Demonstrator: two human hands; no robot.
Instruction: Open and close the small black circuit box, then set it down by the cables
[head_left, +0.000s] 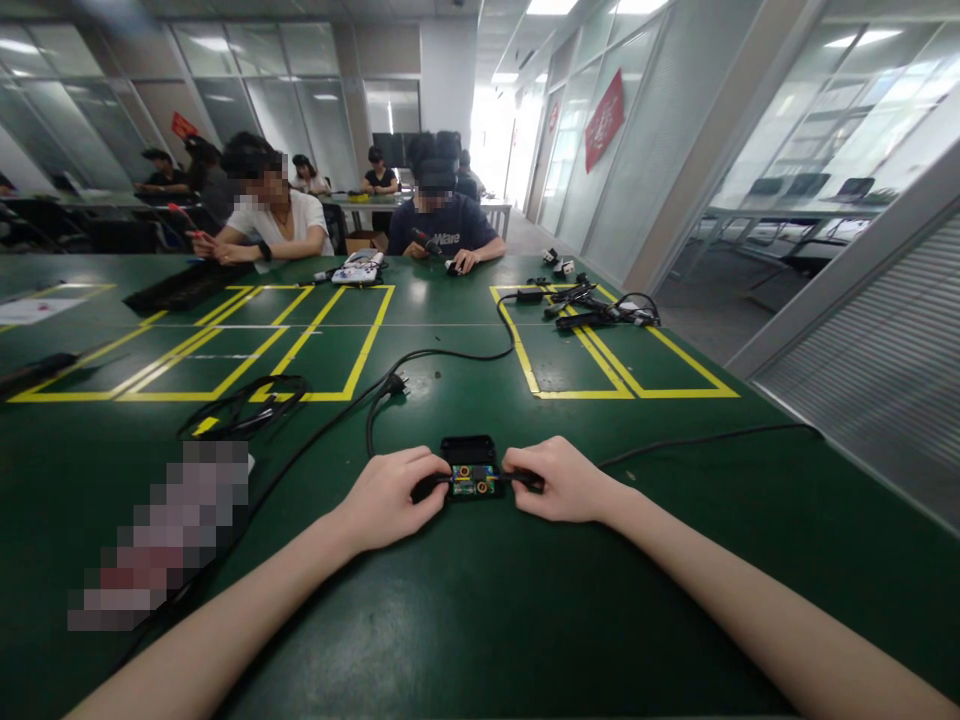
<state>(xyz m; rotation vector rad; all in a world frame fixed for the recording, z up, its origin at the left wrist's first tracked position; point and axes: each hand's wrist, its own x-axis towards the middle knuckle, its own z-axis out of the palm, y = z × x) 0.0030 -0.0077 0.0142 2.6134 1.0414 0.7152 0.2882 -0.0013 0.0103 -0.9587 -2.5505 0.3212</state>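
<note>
A small circuit board (473, 481) with copper coils lies in the open black plastic case (468, 448) in front of me. My left hand (394, 497) is closed, its thumb and fingers pinching the black cable end (430, 487) at the board's left side. At the right side, my right hand (559, 480) is closed on another black cable end (529, 479). The cable ends meet the board's two sides. Fingers partly hide how they join it. Beyond the left hand a power plug (394, 384) rests on the table.
The green table (420, 640) carries yellow tape outlines. A coiled cable (255, 400) and a blurred-out object (169, 530) lie left. Tangled adapters and cables (600, 305) sit at the far right. Two people work across the table, one holding a screwdriver-like tool (426, 241).
</note>
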